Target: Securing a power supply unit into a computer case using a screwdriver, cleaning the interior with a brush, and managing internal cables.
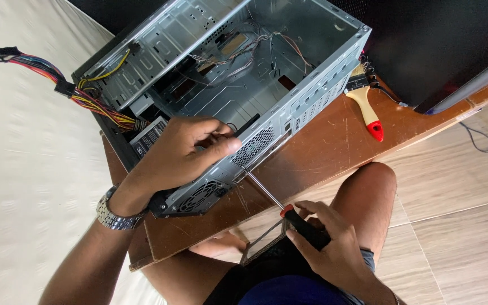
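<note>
Left hand (184, 149) is clamped over the rear corner of the open computer case (238, 73), fingers curled on the metal edge above the power supply (196, 195), which sits at the case's near end. 1 case lies on its side on the brown desk (323, 147), its rear panel close to the desk's front edge, with bare wood free to the right. 1 bundle of coloured cables (46, 70) spills off the far left. Right hand (326, 243) is closed around 1 screwdriver (286, 212), shaft angled up to the rear panel just below the left hand. 1 paintbrush (367, 107) lies right of the case.
</note>
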